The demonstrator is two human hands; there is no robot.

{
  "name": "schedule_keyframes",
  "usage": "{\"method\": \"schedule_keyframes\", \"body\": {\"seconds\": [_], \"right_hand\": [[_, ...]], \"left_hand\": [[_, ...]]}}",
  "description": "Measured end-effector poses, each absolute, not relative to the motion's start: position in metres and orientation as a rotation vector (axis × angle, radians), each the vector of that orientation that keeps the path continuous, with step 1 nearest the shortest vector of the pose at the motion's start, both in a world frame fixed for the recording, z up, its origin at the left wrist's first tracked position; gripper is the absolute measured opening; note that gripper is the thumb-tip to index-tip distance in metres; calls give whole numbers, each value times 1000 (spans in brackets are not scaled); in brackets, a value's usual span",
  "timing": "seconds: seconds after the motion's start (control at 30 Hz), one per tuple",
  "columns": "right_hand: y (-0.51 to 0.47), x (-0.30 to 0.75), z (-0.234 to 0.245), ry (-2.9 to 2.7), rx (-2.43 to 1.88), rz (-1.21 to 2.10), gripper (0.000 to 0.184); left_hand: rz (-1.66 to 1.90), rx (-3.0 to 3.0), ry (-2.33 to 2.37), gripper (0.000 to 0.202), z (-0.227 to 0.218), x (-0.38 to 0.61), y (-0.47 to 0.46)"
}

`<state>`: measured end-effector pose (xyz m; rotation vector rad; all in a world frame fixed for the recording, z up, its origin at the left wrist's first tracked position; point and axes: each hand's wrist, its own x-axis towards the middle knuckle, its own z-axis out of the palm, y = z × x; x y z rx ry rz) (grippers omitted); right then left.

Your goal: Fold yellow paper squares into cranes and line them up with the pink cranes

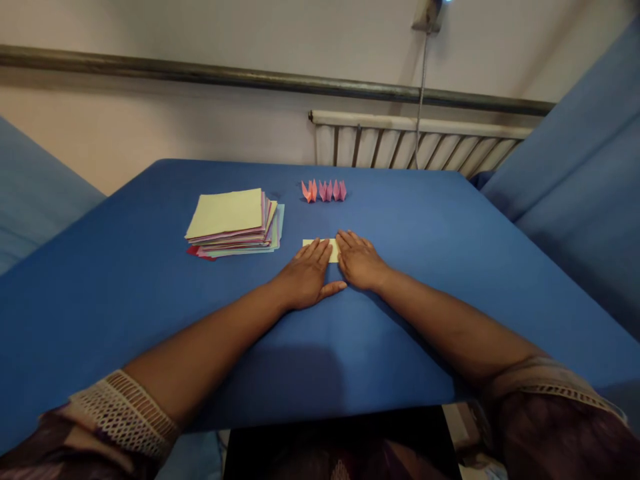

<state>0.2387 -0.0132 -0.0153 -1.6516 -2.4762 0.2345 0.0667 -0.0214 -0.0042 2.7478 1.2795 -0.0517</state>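
- Left hand (307, 273) and right hand (361, 261): flat, fingers extended, pressing a folded pale-yellow paper strip (314, 243) onto the blue table (450, 267); nothing gripped.
- Stack of coloured paper sheets (234, 223): left of strip.
- Row of pink folded pieces (324, 191): beyond strip.

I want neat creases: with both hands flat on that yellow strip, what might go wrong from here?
The yellow strip lies partly under the left hand and right hand on the smooth-looking blue table; it might slide, skewing the crease. The paper stack nearby is loosely fanned, so a stray left arm might knock it.
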Motion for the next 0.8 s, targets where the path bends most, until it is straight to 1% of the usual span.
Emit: {"method": "schedule_keyframes", "body": {"seconds": [0.17,0.23,0.37,0.47,0.63,0.8], "right_hand": [[-17,250,-14,-2366,-1847,156,58],[-18,252,-14,-2330,-1876,133,58],[-18,249,-14,-2304,-1859,140,58],[-19,244,-15,-2300,-1805,160,59],[-21,243,-15,-2316,-1843,215,61],[-19,252,-12,-2247,-1985,233,62]], "left_hand": [[-106,2677,1456,97,2,56,-26],[-99,2715,1401,93,3,53,-31],[-75,2793,1124,86,2,50,-40],[-53,2789,1090,85,3,53,-41],[-60,2767,1154,85,10,53,-44],[-136,2756,1313,86,23,40,-51]]}}
